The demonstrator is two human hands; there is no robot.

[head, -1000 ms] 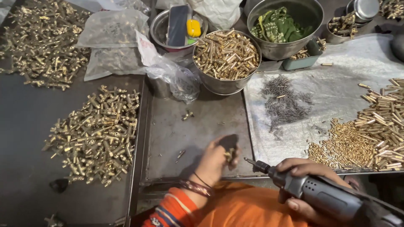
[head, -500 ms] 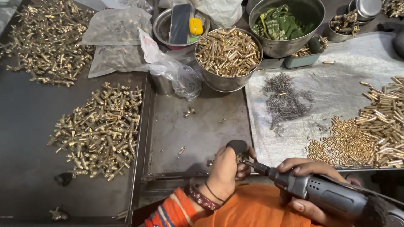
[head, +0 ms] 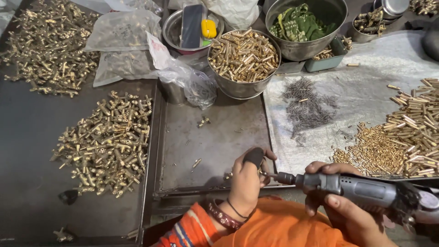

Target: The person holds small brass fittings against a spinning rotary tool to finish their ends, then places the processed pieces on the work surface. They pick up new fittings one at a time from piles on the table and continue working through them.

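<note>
The left hand (head: 248,179) is clenched on a small brass part (head: 261,172), mostly hidden by the fingers, held over the near edge of the tray (head: 215,137); the right hand (head: 340,208) is wrapped around a grey rotary tool (head: 361,192) whose long axis runs nearly level, right to left — its bit meets the part from the right, touching or just short, I cannot tell; a heap of brass fittings (head: 107,142) lies well to the left, brass pins (head: 402,142) on the right — both apart from the hands.
</note>
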